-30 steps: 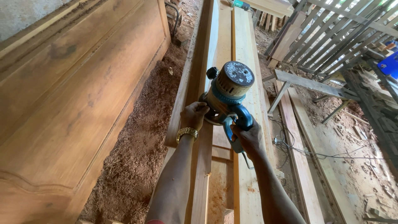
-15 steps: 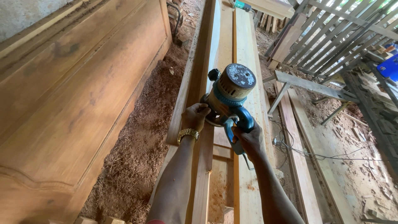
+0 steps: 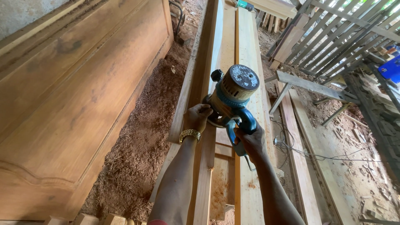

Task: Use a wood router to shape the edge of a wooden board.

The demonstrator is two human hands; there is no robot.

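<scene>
A dusty teal electric router (image 3: 231, 96) with a round top sits on a long wooden frame (image 3: 208, 75) that runs away from me. My left hand (image 3: 197, 117), with a gold watch on its wrist, grips the router's left side knob. My right hand (image 3: 250, 141) is wrapped around the teal handle on the router's near right side. The tool's base is partly hidden by both hands. A pale plank (image 3: 251, 71) of the same frame lies along the right of the tool.
A large brown wooden door panel (image 3: 79, 96) lies at the left. Reddish sawdust (image 3: 143, 141) covers the floor between it and the frame. A power cord (image 3: 308, 154), loose boards, a small trestle (image 3: 310, 85) and a slatted wooden rack (image 3: 350, 37) are at the right.
The router and both hands have slid slightly forward along the frame, away from me. The grips have not changed.
</scene>
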